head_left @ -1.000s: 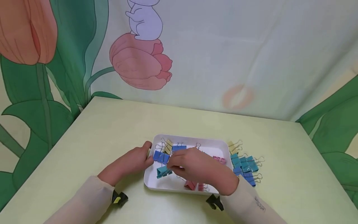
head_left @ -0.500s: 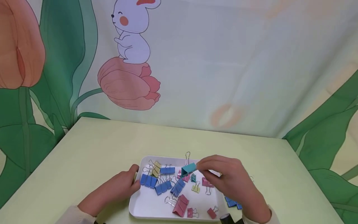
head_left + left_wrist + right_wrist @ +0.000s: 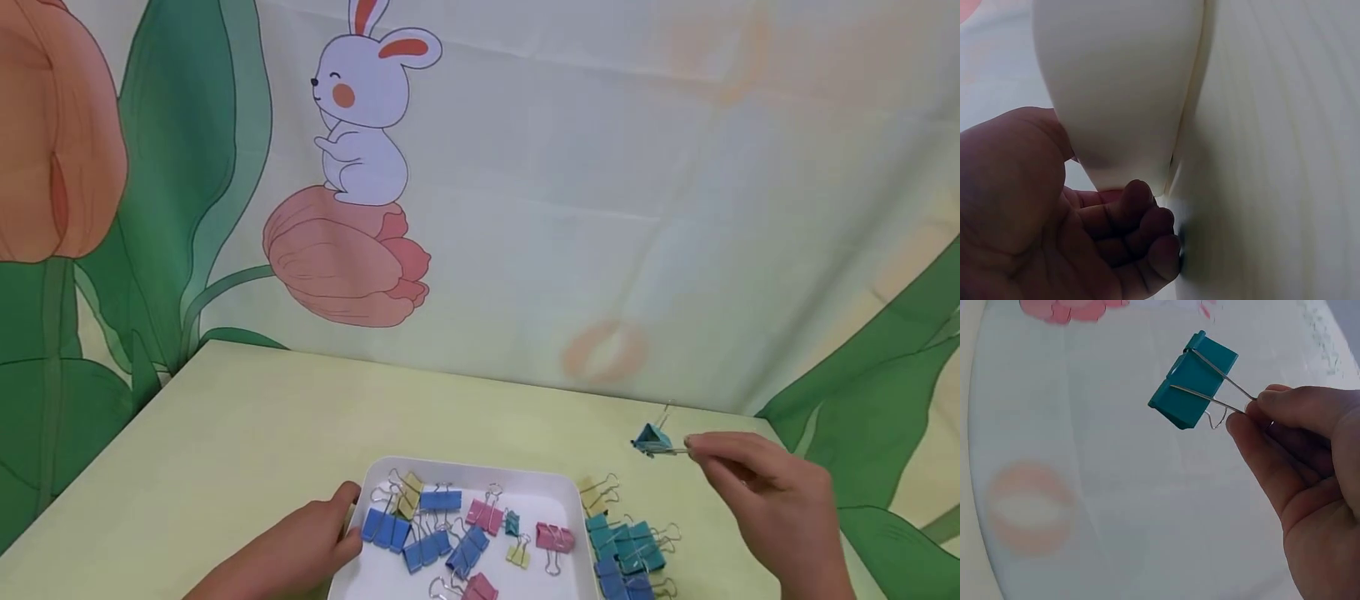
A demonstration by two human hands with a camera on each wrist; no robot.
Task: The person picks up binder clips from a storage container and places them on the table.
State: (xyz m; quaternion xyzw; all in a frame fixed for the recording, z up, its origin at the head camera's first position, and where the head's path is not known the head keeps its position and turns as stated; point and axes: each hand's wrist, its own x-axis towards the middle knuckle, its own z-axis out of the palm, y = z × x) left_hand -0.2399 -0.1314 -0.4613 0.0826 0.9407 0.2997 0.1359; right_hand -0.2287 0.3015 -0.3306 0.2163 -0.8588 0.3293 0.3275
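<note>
Teal clip is up off the table, toward its far right corner, with our right hand pinching it by the tip of one wire handle. It looks light, stiff and slick, so we judge that wire the surest hold. Our left hand grips the tray by its left edge.

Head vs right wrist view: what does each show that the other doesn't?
Only head: the left hand on the tray, loose clips in it and more clips beside it.
Only right wrist: the teal clip's broad side, nearly face-on.
Both: the right hand pinching that clip by a wire handle, and the backdrop.
</note>
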